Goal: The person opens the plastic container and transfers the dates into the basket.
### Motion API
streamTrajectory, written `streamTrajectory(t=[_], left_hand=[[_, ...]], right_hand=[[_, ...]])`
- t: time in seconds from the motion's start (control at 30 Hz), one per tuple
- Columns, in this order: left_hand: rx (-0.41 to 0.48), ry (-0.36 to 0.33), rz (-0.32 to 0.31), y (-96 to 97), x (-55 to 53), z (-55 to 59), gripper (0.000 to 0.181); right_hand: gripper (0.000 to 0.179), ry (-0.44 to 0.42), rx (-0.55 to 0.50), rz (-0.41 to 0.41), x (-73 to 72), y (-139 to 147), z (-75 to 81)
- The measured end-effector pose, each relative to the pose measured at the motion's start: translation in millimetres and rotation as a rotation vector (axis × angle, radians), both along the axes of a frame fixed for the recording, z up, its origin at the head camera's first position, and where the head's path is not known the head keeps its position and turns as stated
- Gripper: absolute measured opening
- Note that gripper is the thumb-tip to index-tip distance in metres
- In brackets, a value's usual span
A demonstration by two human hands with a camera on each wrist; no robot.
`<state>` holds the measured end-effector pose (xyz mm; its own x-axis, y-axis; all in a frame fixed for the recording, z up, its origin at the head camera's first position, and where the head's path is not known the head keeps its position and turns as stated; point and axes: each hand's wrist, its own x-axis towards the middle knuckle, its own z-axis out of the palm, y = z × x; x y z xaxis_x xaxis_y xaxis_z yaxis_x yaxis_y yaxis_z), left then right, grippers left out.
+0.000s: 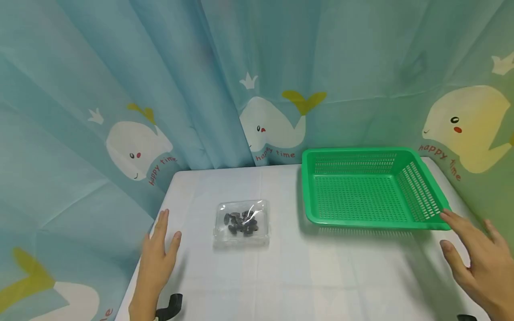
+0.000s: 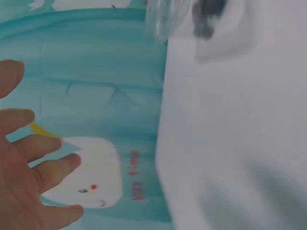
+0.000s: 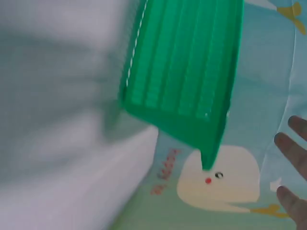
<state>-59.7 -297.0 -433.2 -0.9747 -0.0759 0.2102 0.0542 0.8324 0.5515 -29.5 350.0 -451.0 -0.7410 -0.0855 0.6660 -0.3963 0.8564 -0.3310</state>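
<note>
A clear plastic box (image 1: 220, 231) stands on the left part of the white table, with several small dark oval pieces (image 1: 241, 222) inside; their kind is not plain. To its right is a green slotted basket (image 1: 357, 200), with only its slotted bottom showing inside. My left hand (image 1: 154, 263) is held near the table's left edge, fingers straight and apart, touching nothing; the box is to its right. My right hand (image 1: 478, 263) is by the basket's front right corner with its fingers extended. The right wrist view shows those fingers (image 3: 292, 148) apart from the basket.
The white table (image 1: 313, 272) has its back edge against a blue-green curtain (image 1: 353, 58) printed with whales. The curtain also closes in the left and right sides. A black strap end (image 1: 170, 307) shows at the left wrist.
</note>
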Motion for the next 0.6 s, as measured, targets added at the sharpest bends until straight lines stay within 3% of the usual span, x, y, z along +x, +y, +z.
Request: streamTrajectory(t=[0.1,0.17,0.3,0.43,0.6], left_hand=[[0.106,-0.055,0.078,11.6,2.5,-8.9,0.067],[0.158,-0.051,0.104,17.9,3.2,-17.4,0.064],[0.261,-0.007,0.117,29.7,2.0,-34.0,0.057],[0.361,-0.007,0.134,41.5,0.2,-46.9,0.051],[0.513,-0.034,0.146,55.0,1.7,-60.7,0.045]], right_hand=[[0.058,0.051,-0.026,0.025,-0.9,-13,-2.6],[0.059,0.083,-0.055,0.047,-1.5,-23,-5.5],[0.054,0.169,-0.150,0.118,-6.4,-48,-9.2],[0.048,0.240,-0.227,0.219,-14.9,-74,-12.4],[0.047,0.238,-0.253,0.323,-24.5,-105,-21.6]])
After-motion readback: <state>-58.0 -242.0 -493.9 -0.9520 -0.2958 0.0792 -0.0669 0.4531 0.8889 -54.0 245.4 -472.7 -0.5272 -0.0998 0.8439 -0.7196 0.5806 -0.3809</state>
